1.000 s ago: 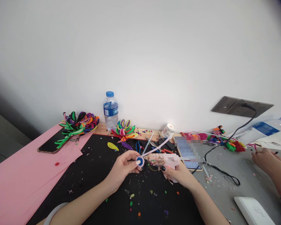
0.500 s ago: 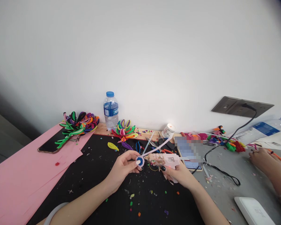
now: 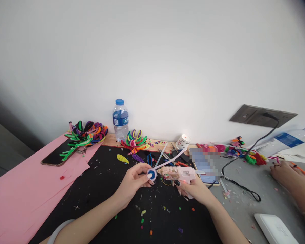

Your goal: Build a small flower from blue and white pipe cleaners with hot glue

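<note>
Between the thumb and fingers of my left hand (image 3: 136, 181) is a small pipe-cleaner coil (image 3: 151, 174), blue in the middle with a pale lilac outer ring. A loose lilac tail (image 3: 171, 159) runs from it up to the right. My right hand (image 3: 193, 189) grips a pale pink hot glue gun (image 3: 186, 173), its barrel crusted with dried glue and a clear glue stick (image 3: 200, 172) poking out of the back. The nozzle points left, right beside the coil's edge; whether they touch I cannot tell. A small red light shows on the gun.
Behind my hands lie pliers (image 3: 169, 156), a phone (image 3: 205, 166) and pipe-cleaner loops (image 3: 122, 159). A water bottle (image 3: 120, 120) stands by the wall. Pink paper (image 3: 27, 189) covers the left side. The black cord (image 3: 244, 186) and a co-worker's hand (image 3: 286, 174) are at right.
Both hands, the coil and the glue gun stay almost in place. The lilac tail's far end shifts very slightly.
</note>
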Available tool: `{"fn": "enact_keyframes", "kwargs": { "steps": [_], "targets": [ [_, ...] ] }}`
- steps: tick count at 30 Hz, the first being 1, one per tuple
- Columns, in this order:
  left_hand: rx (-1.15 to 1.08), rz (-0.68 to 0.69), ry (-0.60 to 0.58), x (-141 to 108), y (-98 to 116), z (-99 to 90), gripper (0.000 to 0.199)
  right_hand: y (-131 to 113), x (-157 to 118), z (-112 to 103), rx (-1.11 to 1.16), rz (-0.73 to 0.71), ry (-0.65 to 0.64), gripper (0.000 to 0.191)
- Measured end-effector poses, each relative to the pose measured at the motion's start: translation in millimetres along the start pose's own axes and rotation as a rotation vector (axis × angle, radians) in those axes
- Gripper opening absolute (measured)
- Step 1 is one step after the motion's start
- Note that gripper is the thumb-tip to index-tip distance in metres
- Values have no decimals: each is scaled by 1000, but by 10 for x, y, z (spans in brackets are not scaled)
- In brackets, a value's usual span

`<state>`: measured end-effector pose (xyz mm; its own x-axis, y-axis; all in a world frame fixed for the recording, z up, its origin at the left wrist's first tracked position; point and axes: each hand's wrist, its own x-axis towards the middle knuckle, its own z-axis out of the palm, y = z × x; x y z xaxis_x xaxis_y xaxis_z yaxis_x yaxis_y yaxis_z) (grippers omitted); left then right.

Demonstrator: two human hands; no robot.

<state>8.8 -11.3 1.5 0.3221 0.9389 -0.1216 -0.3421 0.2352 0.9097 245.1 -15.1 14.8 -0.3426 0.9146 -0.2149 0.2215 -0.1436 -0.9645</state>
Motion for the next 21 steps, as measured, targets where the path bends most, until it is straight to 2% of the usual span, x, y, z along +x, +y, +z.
{"fn": "enact_keyframes", "kwargs": {
  "steps": [10, 21],
  "targets": [
    [-24, 13, 5, 6, 8, -15, 18, -8, -6, 4, -15, -5, -6, 41],
    [-39, 9, 25, 3, 32, -8, 19, -1, -18, -1, -47, 27, -20, 35]
  ]
}}
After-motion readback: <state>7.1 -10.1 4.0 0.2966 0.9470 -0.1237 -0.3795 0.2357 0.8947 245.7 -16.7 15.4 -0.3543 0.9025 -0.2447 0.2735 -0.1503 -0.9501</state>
